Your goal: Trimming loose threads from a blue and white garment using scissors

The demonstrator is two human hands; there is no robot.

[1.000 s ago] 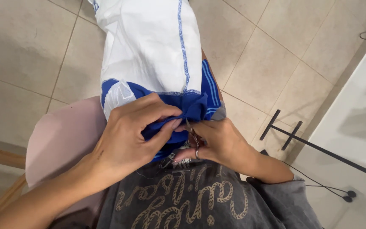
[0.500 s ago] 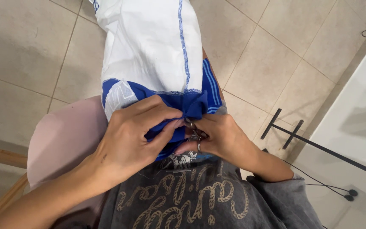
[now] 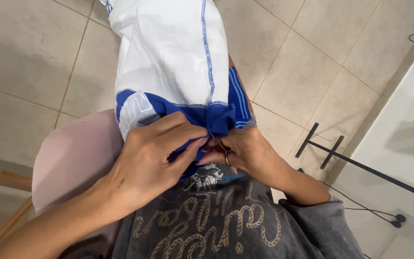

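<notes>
Seen from above, a seated person works at a white and blue garment [image 3: 173, 62] draped over the lap and stretching away across the knees toward a beige tiled floor [image 3: 312, 67]. The left hand [image 3: 152, 160] lies over the blue hem, fingers curled and pinching the bunched fabric between thumb and fingertips; the right hand [image 3: 245, 151] meets it from the other side, its fingers closed on the same fold and on a small dark metal object [image 3: 219, 143] (too small to identify) — a ring shows on one finger. The two hands touch at the fold, just above a grey sweatshirt [image 3: 216, 220] with rope-style lettering. A pink chair seat [image 3: 73, 163] shows at the left, and a black metal stand [image 3: 331, 151] rests on the tiles to the right — beside a white surface [image 3: 403, 139].
</notes>
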